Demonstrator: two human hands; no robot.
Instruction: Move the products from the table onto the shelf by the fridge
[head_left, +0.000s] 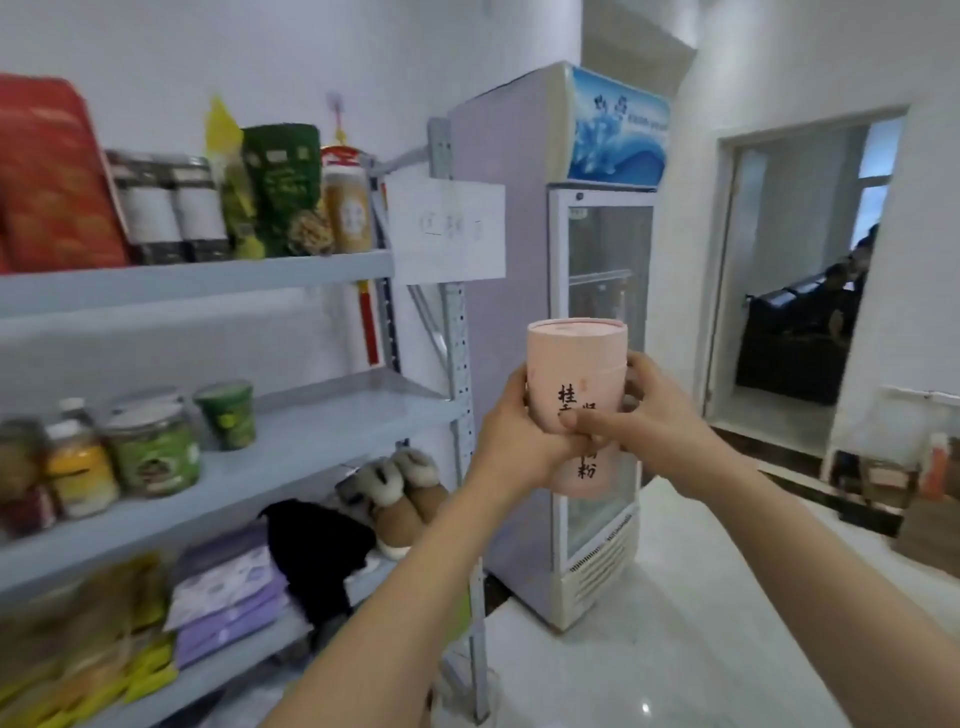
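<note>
The white upright glass-door fridge (608, 249) stands against the wall, and the grey metal shelf unit (337, 415) stands just beside its left side, so the shelf's right-hand upright marks the boundary of the destination. The pink cylindrical cardboard canister (576, 364) is carried in the air, upright, lid uppermost, in front of the fridge door and just right of that upright, near the level of the middle shelf board. It touches neither shelf nor fridge. The upright attitude probably keeps the lid seated and lets the base meet the board flat. The left hand (519, 431) grips the canister's left side and the right hand (654, 421) grips its right side. A two-handed hold suits a wide, smooth body that one hand cannot span securely. The fingers (636, 387) of both hands are clamped round the canister, the right thumb crossing its front. The clear plastic jars (150, 452) occupy the middle board's left part, so the area near its right edge is the likely set-down point. Placement is not yet done.
</note>
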